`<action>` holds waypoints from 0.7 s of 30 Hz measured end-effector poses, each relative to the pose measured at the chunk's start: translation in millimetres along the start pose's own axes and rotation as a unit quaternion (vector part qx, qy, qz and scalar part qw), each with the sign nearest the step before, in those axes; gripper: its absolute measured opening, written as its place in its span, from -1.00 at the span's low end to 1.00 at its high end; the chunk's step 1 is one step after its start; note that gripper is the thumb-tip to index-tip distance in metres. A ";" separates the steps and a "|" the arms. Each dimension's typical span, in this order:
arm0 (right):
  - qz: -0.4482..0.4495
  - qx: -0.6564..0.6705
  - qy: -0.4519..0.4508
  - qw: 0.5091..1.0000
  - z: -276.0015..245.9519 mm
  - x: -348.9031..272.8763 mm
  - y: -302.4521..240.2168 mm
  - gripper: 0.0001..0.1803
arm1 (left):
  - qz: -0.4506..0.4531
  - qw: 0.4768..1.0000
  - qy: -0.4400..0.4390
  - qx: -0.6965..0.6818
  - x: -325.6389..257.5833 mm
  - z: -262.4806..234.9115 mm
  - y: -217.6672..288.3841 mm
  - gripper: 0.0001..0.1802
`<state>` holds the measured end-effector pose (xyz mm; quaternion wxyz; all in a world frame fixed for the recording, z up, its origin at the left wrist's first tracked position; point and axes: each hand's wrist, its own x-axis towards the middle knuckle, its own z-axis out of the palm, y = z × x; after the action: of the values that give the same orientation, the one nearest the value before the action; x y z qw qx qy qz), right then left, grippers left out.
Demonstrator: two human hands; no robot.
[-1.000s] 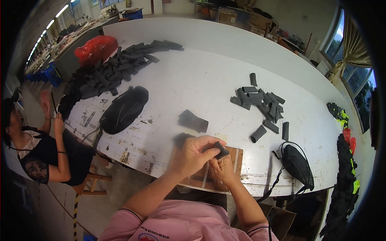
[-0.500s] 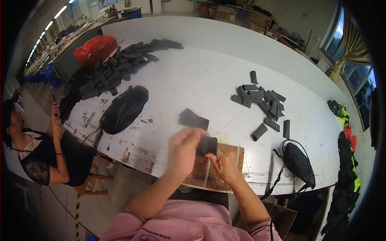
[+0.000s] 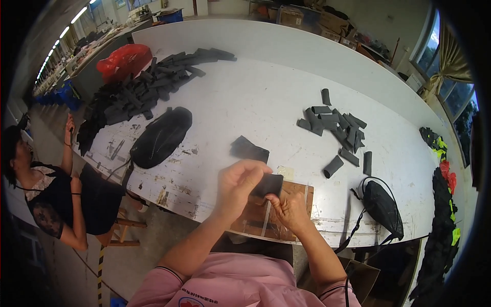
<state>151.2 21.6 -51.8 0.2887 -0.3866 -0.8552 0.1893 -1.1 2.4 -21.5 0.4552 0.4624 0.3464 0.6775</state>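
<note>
Between my hands is a small dark grey fabric piece (image 3: 268,185), held above a brown wooden board (image 3: 255,217) at the table's near edge. My left hand (image 3: 239,185) pinches its left side with thumb and fingers. The thumb of my right hand (image 3: 289,209) presses the lower right of the piece, its fingers curled behind and partly hidden. Just beyond my left hand lie flat dark fabric pieces (image 3: 249,149), partly overlapping. Farther right, several rolled dark grey fabric tubes (image 3: 337,123) are scattered in a loose group.
A large heap of dark fabric pieces (image 3: 133,94) lies at the far left by a red plastic bag (image 3: 124,62). Black pouches (image 3: 162,137) (image 3: 381,207) rest left and right. A low white partition (image 3: 266,38) backs the table. Another person (image 3: 56,194) sits at the left.
My hands and the fabric piece stay nearly in place, with the whole view shifted slightly. The seated person's lower arm has dropped away from the raised hand.
</note>
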 end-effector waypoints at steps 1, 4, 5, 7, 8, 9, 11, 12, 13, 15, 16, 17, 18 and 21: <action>-0.001 -0.008 0.003 1.000 -1.9 1.0 -1.6 -0.74 | 0.001 1.000 -0.001 0.001 1.6 2.0 5.5 -0.84; -0.002 -0.011 0.004 1.000 -4.3 1.1 0.0 -0.74 | -0.044 0.997 -0.058 0.040 4.9 8.8 18.4 -0.86; -0.001 -0.006 0.002 1.000 -4.0 1.6 0.4 -0.74 | -0.044 0.994 -0.079 0.057 5.9 8.8 19.9 -0.86; -0.019 0.002 0.029 0.999 -4.5 2.8 -1.5 -0.75 | -0.047 0.987 -0.121 0.092 8.2 8.5 22.0 -0.87; -0.035 0.009 0.055 0.998 -4.8 3.1 -2.2 -0.74 | -0.040 0.985 -0.117 0.118 9.8 8.0 21.6 -0.88; -0.035 0.009 0.056 0.998 -4.5 3.7 -1.9 -0.74 | -0.040 0.985 -0.118 0.119 11.1 7.9 21.5 -0.88; -0.040 0.029 0.058 0.997 -3.1 4.3 -0.2 -0.76 | -0.014 0.985 -0.128 0.119 12.8 7.8 20.6 -0.89; -0.039 0.029 0.057 0.997 -0.6 3.4 1.4 -0.76 | -0.015 0.984 -0.128 0.119 12.7 7.1 20.2 -0.89; -0.028 0.032 0.044 0.998 3.9 1.5 3.8 -0.75 | -0.028 0.986 -0.127 0.106 12.3 5.7 20.0 -0.89; -0.014 0.035 0.029 0.999 13.2 -2.3 8.9 -0.73 | -0.045 0.987 -0.126 0.091 11.5 5.5 18.5 -0.90; -0.011 0.057 0.044 0.997 19.0 -3.5 12.0 -0.72 | -0.046 0.987 -0.123 0.091 11.9 5.1 17.1 -0.90; -0.010 0.079 0.060 0.995 22.1 -3.6 13.0 -0.72 | -0.045 0.988 -0.119 0.091 12.7 4.4 16.2 -0.91; -0.010 0.079 0.060 0.995 22.7 -4.6 12.2 -0.72 | -0.046 0.988 -0.119 0.091 12.3 3.7 15.1 -0.91; 0.003 0.063 0.057 0.996 23.5 -5.2 10.7 -0.71 | -0.044 0.987 -0.119 0.099 10.4 2.7 13.2 -0.91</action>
<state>144.9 21.9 -77.4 0.3599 -0.3801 -0.8229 0.2209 -4.1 7.6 -5.6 0.4747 0.5667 0.3750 0.5593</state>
